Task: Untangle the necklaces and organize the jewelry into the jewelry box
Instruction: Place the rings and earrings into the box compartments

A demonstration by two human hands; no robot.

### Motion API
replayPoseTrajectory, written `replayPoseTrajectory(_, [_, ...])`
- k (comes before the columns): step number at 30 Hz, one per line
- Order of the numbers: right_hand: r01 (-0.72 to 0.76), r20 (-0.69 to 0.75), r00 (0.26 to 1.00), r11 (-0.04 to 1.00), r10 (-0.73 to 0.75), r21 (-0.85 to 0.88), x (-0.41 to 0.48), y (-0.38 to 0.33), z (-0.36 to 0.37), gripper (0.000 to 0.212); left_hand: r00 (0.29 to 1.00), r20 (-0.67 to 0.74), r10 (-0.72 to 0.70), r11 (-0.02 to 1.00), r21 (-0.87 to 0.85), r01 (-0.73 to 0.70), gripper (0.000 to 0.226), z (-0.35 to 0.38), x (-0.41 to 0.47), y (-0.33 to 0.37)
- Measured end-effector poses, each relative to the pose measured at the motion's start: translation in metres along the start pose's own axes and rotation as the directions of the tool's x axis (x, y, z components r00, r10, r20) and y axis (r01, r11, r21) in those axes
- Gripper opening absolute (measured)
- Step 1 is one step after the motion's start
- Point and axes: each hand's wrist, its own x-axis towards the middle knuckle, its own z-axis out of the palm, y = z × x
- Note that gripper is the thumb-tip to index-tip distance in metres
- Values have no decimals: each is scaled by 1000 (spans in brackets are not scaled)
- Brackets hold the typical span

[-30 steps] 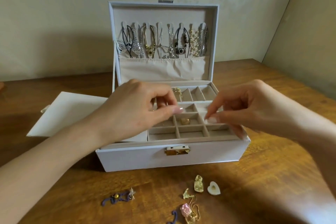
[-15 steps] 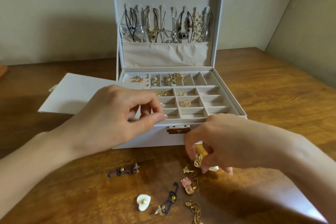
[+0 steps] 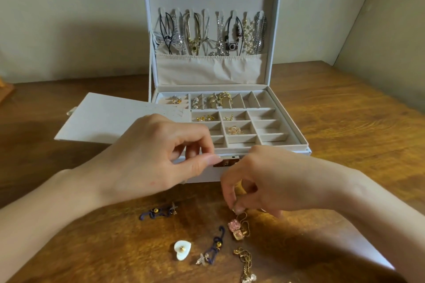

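At the box's [image 3: 290,119] six o'clock, low over the table [image 3: 345,122], pinches a gold earring [image 3: 236,210] with right hand [image 3: 271,181], just above a pink earring [image 3: 235,227]. Toward ten o'clock, poises left hand [image 3: 156,156], fingers curled; cannot tell whether holding anything.

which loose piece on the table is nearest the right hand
The pink stone earring, just below the fingertips of the right hand; the white heart, purple cord pieces and gold chain lie farther away.
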Motion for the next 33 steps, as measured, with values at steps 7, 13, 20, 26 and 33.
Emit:
replayPoseTrajectory(7, [374, -520, 852, 772, -66, 515, -11, 9, -29, 9, 948, 88, -307, 715, -636, 291, 27, 8, 16, 9])
replayPoseTrajectory(13, [501, -700, 706, 624, 105, 599, -1, 16, -23, 14, 870, 191, -454, 306, -884, 354, 20, 10, 46, 11])
replayPoseTrajectory(20, [123, -743, 618, 902, 256, 413, -6, 49, -38, 3, 883, 124, -454, 766, -452, 457, 9, -5, 93, -23])
replayPoseTrajectory(26, [-39, -806, 485, 929, 339, 367, -15, 85, -51, 7, 924, 214, -318, 942, -35, 333, 9, 5, 126, -37])
replayPoseTrajectory(33, [-83, -806, 491, 938, 332, 336, -12, 92, -48, 6, 910, 255, -328, 944, 55, 325, 8, 15, 135, -33])
